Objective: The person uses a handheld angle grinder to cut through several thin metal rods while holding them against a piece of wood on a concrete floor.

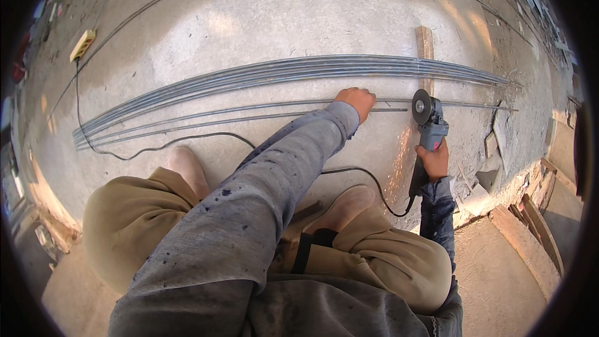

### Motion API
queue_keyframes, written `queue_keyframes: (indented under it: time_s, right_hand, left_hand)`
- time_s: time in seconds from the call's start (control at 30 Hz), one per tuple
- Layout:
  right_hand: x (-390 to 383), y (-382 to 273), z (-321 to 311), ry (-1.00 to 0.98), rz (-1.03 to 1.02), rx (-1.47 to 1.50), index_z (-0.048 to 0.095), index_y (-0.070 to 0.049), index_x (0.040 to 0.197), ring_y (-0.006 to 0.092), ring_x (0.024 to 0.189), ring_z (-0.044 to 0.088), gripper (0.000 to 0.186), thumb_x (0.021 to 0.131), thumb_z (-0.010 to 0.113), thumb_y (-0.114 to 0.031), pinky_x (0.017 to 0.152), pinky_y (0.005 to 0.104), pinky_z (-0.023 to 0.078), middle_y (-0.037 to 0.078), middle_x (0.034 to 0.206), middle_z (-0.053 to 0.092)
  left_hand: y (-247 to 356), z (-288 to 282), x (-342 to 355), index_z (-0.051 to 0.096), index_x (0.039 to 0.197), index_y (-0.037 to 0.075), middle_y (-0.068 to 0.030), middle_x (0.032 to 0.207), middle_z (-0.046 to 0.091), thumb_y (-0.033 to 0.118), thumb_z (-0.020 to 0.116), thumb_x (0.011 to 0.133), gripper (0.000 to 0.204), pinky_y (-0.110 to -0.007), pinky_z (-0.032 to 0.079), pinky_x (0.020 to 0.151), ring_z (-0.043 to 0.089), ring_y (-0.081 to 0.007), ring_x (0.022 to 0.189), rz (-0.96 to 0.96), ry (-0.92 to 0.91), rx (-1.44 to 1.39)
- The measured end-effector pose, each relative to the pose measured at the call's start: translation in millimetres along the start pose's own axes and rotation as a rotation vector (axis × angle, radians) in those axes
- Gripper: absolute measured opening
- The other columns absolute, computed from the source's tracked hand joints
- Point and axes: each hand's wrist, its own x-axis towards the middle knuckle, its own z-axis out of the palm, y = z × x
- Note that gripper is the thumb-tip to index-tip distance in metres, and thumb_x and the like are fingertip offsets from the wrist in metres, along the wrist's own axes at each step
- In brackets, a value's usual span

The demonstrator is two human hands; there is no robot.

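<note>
My right hand (435,158) is wrapped round the body of an angle grinder (433,130), its disc (423,107) held against a thin steel rod (465,105). Orange sparks (399,171) spray from the disc back toward me. Closed on the same rod, to the left of the disc, is my left hand (357,101). A second loose rod (262,116) lies on my side of it, ending just left of the disc. Beyond both lies a bundle of several long rods (281,68). My left fingertips are partly hidden behind the knuckles.
A wooden strip (425,43) lies crosswise under the bundle. The grinder's black cord (368,171) runs past my shoes to a yellow power strip (83,45) at the far left. Broken slabs (499,131) and boards (541,231) lie at the right. The floor (249,31) is concrete.
</note>
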Motion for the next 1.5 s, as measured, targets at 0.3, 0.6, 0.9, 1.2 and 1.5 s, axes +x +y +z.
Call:
queue_keyframes:
  time_s: [0.3,0.6,0.9,1.2,1.5]
  right_hand:
    - [6,1,-1,-0.011,0.000,-0.011,0.055,0.000,0.108,0.0217,0.083,0.062,0.050,0.063,0.072,-0.013,0.075,0.0338,0.049,0.011,0.093,0.065]
    - [-6,-2,0,-0.018,0.036,-0.021,0.055,-0.001,0.109,0.0215,0.085,0.062,0.052,0.063,0.073,-0.015,0.077,0.0336,0.049,0.012,0.095,0.065]
    - [6,4,1,-0.010,0.014,-0.011,0.055,0.000,0.109,0.0221,0.082,0.061,0.051,0.063,0.072,-0.015,0.075,0.0343,0.049,0.012,0.093,0.064]
    - [6,-9,2,0.015,0.014,-0.054,0.055,0.000,0.107,0.0249,0.082,0.062,0.051,0.062,0.071,-0.016,0.075,0.0350,0.049,0.014,0.092,0.064]
    - [-2,2,1,0.027,0.020,-0.051,0.054,0.000,0.108,0.0264,0.083,0.063,0.053,0.061,0.072,-0.017,0.076,0.0362,0.049,0.015,0.092,0.065]
  left_hand:
    - [-1,3,1,0.067,0.100,0.007,-0.0146,0.098,0.066,0.008,0.052,0.086,0.020,-0.041,0.051,0.083,0.063,-0.0316,0.094,-0.006,0.001,-0.007]
    - [-2,3,1,0.067,0.096,0.006,-0.0147,0.099,0.066,0.002,0.052,0.081,0.021,-0.040,0.052,0.083,0.064,-0.0314,0.094,0.001,0.004,0.012]
    - [1,1,2,0.067,0.102,0.007,-0.0142,0.101,0.066,0.007,0.053,0.085,0.022,-0.041,0.050,0.084,0.063,-0.0312,0.096,-0.017,-0.008,0.002]
    - [-2,5,2,0.068,0.096,0.007,-0.0142,0.098,0.066,0.002,0.053,0.080,0.022,-0.040,0.052,0.083,0.063,-0.0313,0.096,-0.013,0.017,-0.017]
    - [-2,4,2,0.068,0.094,0.006,-0.0149,0.098,0.066,0.002,0.052,0.080,0.021,-0.040,0.052,0.083,0.063,-0.0321,0.096,0.000,0.032,-0.050]
